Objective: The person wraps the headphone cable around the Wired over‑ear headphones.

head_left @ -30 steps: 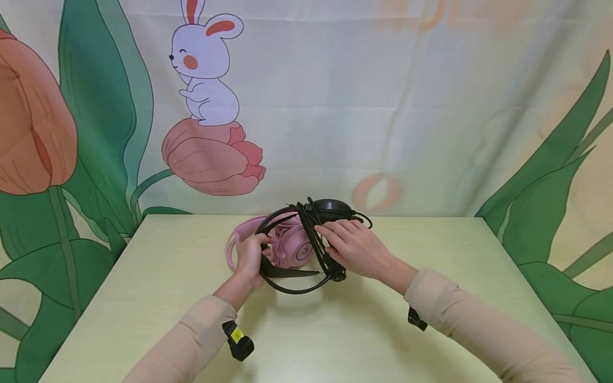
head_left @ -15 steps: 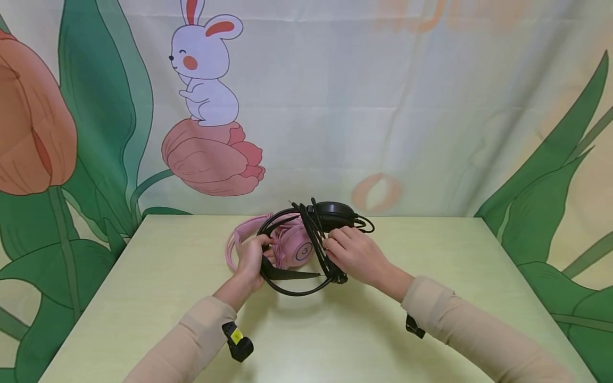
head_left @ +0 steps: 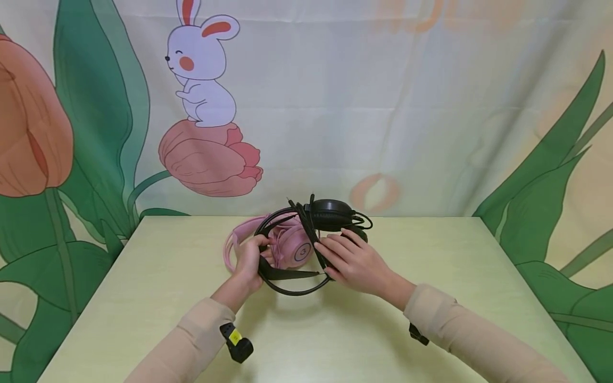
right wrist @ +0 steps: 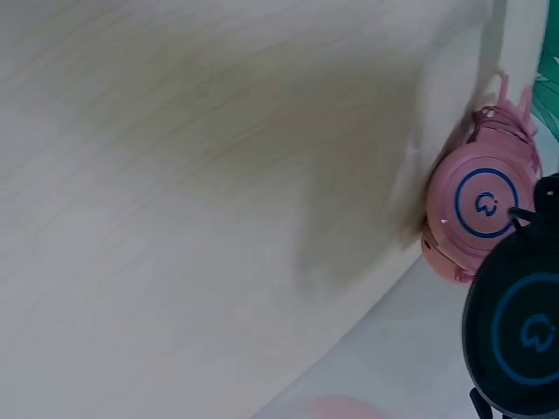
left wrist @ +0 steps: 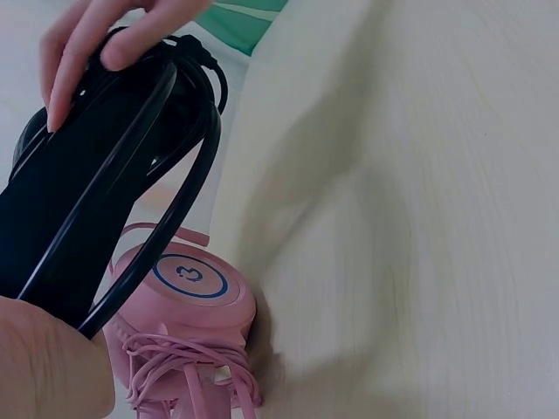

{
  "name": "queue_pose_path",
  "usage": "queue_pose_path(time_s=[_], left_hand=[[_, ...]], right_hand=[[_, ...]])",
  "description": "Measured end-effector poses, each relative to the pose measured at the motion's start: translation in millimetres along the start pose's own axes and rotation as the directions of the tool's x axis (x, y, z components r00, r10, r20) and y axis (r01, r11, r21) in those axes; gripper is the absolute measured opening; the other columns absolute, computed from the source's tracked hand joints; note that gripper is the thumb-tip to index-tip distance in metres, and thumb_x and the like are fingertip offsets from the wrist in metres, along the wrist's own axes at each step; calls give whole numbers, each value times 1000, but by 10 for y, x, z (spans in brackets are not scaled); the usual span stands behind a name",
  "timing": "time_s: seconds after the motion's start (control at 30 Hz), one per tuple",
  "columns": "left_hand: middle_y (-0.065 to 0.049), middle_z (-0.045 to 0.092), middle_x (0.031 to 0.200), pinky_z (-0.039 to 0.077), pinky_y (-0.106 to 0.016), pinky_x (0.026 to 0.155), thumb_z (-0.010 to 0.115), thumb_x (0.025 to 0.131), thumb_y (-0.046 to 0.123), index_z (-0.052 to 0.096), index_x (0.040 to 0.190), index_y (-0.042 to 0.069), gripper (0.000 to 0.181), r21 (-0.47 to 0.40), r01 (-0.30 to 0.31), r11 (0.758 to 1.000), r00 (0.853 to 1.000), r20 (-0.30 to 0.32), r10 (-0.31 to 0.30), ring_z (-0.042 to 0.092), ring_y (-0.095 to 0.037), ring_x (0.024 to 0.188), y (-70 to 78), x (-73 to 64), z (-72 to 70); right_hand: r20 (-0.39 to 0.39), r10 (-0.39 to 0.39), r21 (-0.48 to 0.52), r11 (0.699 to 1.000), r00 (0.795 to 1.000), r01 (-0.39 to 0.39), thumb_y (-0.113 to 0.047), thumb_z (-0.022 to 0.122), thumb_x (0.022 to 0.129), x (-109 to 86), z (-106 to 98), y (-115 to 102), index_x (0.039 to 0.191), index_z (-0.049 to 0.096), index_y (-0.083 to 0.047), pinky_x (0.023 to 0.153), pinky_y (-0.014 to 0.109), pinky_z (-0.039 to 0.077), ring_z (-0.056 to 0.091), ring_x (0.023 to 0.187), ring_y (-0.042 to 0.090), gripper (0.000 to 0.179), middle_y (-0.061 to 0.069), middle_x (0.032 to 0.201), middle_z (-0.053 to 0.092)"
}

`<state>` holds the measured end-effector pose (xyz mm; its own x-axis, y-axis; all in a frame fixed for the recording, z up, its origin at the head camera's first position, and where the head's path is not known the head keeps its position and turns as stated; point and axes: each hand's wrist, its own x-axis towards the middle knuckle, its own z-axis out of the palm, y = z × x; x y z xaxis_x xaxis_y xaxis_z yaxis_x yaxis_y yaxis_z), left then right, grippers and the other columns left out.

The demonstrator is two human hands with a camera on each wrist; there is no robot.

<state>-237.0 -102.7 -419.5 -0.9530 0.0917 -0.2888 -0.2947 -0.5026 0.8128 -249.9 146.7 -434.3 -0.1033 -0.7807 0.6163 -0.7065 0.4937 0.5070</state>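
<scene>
Black headphones (head_left: 330, 214) are held up off the table, with a bundled black cable (head_left: 308, 226) running across them. My left hand (head_left: 249, 260) grips their headband at the left. At the right, my right hand (head_left: 356, 263) holds the ear-cup end, its fingers laid over the cable; in the left wrist view its fingers and thumb lie on either side of the cable loops (left wrist: 196, 61). Part of the lower ear cup is hidden behind that hand. Pink headphones (head_left: 294, 247), with a pink cable (left wrist: 196, 349) wound around them, sit on the table behind the black pair.
The pale table (head_left: 407, 330) reaches back to a hanging cloth backdrop (head_left: 431, 106) printed with a rabbit and tulips. Each sleeve carries a small black wrist camera, the left one (head_left: 238, 346) marked with yellow.
My right hand's fingers drew in on the cable half a second ago and are now spread lower over it. The lower ear cup has come into sight above them. My left hand keeps its grip.
</scene>
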Motion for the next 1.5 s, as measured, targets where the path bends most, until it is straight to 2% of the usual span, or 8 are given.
queue_pose_path(time_s=[0.2,0.33,0.5,0.6,0.73,1.03,1.27,1.5], left_hand=[[9,26,49,19,-19,38,33,83,13,41,90,5,13,3,1,1000,1000,2,-1,23,-3,38,4,-20,10],[9,27,50,19,-19,38,33,84,12,41,88,5,11,-2,6,1000,1000,6,-6,23,-3,39,-2,-31,18],[9,27,49,19,-19,38,34,84,13,41,87,6,10,-8,11,1000,1000,2,-11,23,-4,38,-6,-28,32],[9,27,48,18,-19,38,34,84,12,41,87,5,10,-8,21,1000,1000,13,-21,23,-4,38,0,-32,29],[9,27,47,18,-19,38,34,83,12,39,88,5,10,2,38,999,999,37,-38,23,-4,38,14,-40,22],[9,27,47,19,-19,38,34,84,12,36,77,8,8,21,59,998,996,59,-60,23,-3,38,37,-67,28],[8,27,48,20,-19,39,36,83,10,36,72,10,11,33,64,997,996,66,-67,24,-4,39,15,-63,48],[7,29,52,25,-20,42,40,82,7,36,67,10,16,81,36,996,998,51,-41,27,-6,42,-15,-19,90]], right_hand=[[117,-62,-32,997,991,66,-58,44,85,-102,13,7,135,44,-5,104,47,32,49,120,24,73,10,134,49],[176,-83,-54,994,981,94,-64,50,78,-164,35,19,138,38,-4,107,47,28,44,125,24,86,11,139,43],[126,-97,-78,991,987,107,-63,44,83,-171,65,55,136,40,-2,105,47,30,49,118,25,80,13,137,45],[86,-128,-92,987,988,136,-63,36,86,-152,73,83,134,44,-2,104,44,34,54,110,24,78,13,133,49],[52,-176,-107,978,983,180,-65,34,86,-131,61,107,130,48,-2,99,39,40,57,101,21,78,12,127,54],[62,-178,-106,977,982,184,-67,35,83,-96,41,91,119,55,-5,90,34,44,55,93,21,74,7,109,60],[-7,-199,-27,980,980,199,-65,44,78,-85,40,107,104,58,-6,78,35,46,54,81,21,67,4,90,57],[-3,-205,-31,978,979,205,-64,44,78,-112,22,118,101,57,-7,75,34,45,53,77,20,63,3,86,56]])
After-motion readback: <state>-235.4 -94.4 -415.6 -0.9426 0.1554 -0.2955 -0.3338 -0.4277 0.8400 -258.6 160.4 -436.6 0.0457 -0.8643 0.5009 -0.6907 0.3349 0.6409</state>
